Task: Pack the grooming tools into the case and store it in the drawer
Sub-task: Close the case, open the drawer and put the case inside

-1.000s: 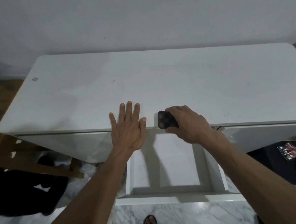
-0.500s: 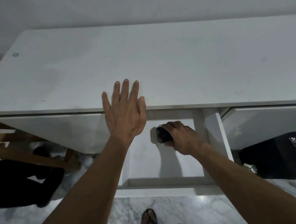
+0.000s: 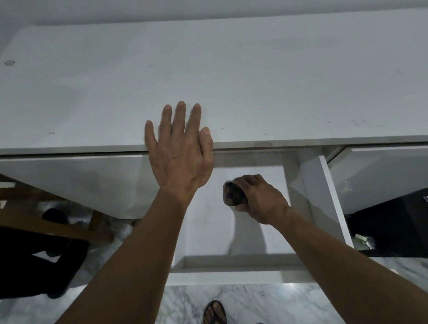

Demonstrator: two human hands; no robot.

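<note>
Holding the case (image 3: 234,195) inside the open drawer (image 3: 316,193), the right hand (image 3: 260,198) has its fingers curled round it, low over the drawer floor toward the back. The left hand (image 3: 180,151) lies flat, fingers straight, on the front edge of the table (image 3: 203,70), just left of the drawer opening.

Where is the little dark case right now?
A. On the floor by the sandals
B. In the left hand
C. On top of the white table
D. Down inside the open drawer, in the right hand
D: the right hand grips the dark case inside the open drawer, while the left hand lies flat on the table edge.
</note>
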